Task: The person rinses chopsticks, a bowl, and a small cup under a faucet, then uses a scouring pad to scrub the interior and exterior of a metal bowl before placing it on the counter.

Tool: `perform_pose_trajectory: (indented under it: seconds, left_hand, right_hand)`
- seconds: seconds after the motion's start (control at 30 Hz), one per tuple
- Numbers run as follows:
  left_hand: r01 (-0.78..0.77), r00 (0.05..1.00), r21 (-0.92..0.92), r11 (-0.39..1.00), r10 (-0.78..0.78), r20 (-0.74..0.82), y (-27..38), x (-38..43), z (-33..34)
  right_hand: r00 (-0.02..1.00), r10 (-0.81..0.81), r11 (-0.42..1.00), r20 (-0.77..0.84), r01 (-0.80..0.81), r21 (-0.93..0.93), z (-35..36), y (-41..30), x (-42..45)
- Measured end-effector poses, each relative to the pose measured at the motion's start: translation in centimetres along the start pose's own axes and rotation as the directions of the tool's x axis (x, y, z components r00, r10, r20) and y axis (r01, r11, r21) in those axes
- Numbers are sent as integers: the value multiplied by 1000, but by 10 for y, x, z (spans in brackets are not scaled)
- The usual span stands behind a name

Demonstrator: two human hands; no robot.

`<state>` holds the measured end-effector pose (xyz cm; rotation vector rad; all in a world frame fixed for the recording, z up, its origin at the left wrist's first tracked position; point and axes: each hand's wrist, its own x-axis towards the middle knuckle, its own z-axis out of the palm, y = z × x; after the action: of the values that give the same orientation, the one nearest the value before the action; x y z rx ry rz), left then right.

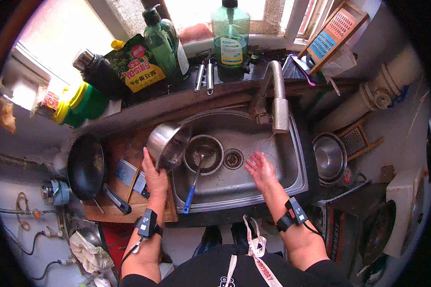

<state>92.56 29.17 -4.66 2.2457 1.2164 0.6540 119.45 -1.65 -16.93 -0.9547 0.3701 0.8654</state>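
Observation:
My left hand (155, 181) grips the rim of a steel bowl (161, 141), tilted on its side above the sink's left end. Over the steel sink (262, 190), my right hand (261, 171) is empty, palm up with its fingers spread. It is right of the drain (233, 159) and below the faucet (281, 114). A thin streak, perhaps water, runs down from the spout. In the sink sits a smaller metal bowl (215, 168). A blue-handled utensil (189, 199) leans from it across the front rim; its head is hard to make out.
Left of the sink, a wooden board (151, 211) carries a cleaver (127, 174), chopsticks (133, 184) and a black frying pan (86, 166). Pump bottles (231, 43) and a peeler (210, 77) line the sill. Nested metal bowls (328, 158) stand at the right.

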Motion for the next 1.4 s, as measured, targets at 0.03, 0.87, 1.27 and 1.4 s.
perform_pose_trajectory:
  seconds: [0.03, 0.87, 1.27, 1.4]
  left_hand:
    - [-2, 1000, 31, 1000, 2, 2, 4, -3, 2]
    - [465, 676, -878, 116, -687, 268, -236, 77, -38]
    - [523, 680, -821, -228, -470, 563, -121, 39, 38]
    - [711, 578, -699, -73, -505, 641, -60, -29, 30]
  right_hand:
    - [1000, 5, 1000, -8, -5, -9, -2, -2, 1]
    - [978, -202, 748, -52, 120, -653, -28, -72, 94]
    - [689, -532, -532, 492, 181, -827, -306, 8, 190]
    - [978, -186, 95, 96, 115, -989, -247, 87, 161]
